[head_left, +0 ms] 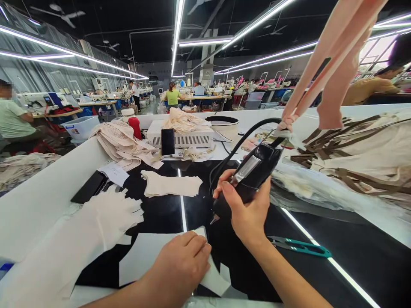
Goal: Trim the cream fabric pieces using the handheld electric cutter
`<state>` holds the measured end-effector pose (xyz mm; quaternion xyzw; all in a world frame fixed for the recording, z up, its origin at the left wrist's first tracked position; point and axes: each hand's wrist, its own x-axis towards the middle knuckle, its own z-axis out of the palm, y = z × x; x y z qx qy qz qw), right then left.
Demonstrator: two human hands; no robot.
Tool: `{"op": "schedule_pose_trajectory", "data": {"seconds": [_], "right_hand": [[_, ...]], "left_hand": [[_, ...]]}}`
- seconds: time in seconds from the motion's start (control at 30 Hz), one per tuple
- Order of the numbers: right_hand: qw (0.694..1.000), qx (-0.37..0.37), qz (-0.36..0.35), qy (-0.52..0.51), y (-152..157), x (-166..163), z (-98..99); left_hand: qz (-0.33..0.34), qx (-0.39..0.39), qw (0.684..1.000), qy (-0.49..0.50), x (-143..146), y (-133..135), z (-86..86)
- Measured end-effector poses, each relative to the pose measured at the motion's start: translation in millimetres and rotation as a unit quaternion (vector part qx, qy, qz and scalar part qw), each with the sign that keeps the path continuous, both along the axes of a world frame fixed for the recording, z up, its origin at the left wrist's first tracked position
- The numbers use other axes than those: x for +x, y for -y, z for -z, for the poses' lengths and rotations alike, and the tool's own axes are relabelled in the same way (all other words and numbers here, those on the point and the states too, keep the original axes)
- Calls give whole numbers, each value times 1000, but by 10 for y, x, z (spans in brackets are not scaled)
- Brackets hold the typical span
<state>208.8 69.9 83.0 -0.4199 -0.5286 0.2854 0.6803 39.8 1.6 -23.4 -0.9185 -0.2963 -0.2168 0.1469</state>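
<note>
My right hand (pixel 250 205) is wrapped round a black corded hand tool (pixel 257 169) with a metal plate on its side. A small metal tip points down from its lower end, above the dark tabletop (pixel 167 214). Pink fabric strips (pixel 321 72) hold the tool from above, and a black cable (pixel 231 147) loops off it. Lower and to the left, my left hand (pixel 183 261) rests on a white cut fabric piece (pixel 138 256), fingers bent and together at its upper right edge. What lies beneath the fingertips is hidden.
Teal thread snips (pixel 302 247) lie to the right. A cream cut piece (pixel 171 184) and a fanned white stack (pixel 105 218) lie left. Behind stand a phone (pixel 168 142) and a white vented box (pixel 183 137). Plastic-wrapped fabric (pixel 321 188) fills the right side. People work in the background.
</note>
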Motion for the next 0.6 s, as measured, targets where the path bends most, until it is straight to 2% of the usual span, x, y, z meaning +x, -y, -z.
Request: {"op": "schedule_pose_trajectory", "data": {"seconds": [0.27, 0.6], "right_hand": [[987, 104, -83, -86, -152, -49, 169], [975, 124, -140, -116, -94, -56, 164]], "left_hand": [[-4, 32, 999, 30, 9, 37, 35], [-4, 42, 998, 40, 18, 62, -84]]}}
